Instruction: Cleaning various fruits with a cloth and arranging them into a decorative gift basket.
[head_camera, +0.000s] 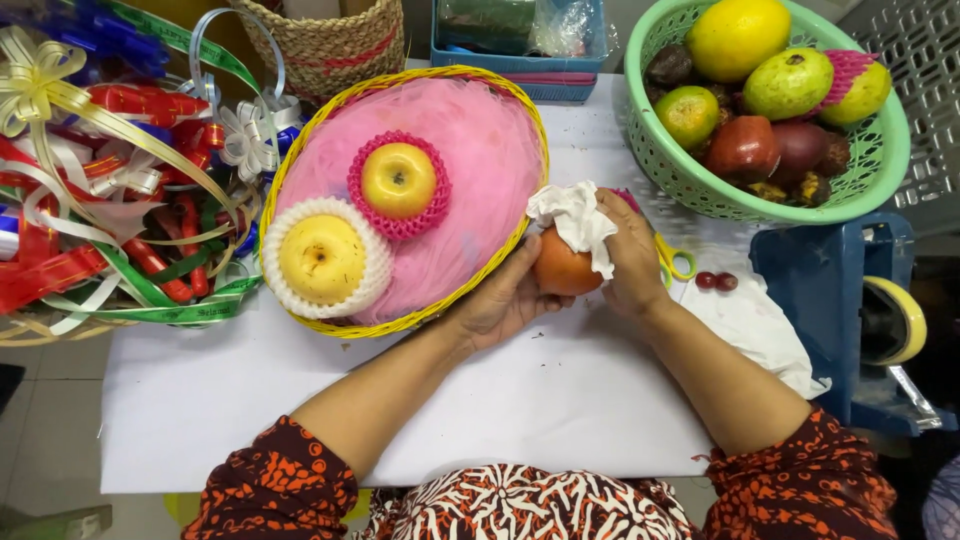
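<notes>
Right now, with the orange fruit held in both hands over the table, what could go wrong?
1. The left hand only cups the orange fruit from below while the right hand presses a white cloth on it; it might slip and roll.
2. The fruit sits close to the yellow basket rim; a bump may shift the yellow apples in their foam nets.
3. Two small red berries and yellow-handled scissors lie by the right wrist and could be knocked.

Bright, even light all over, shadows soft and faint on the white paper-covered table (250, 390). Slight glare on the shiny ribbon pile (90, 180) far left. Sharp throughout; edges bend slightly.
</notes>
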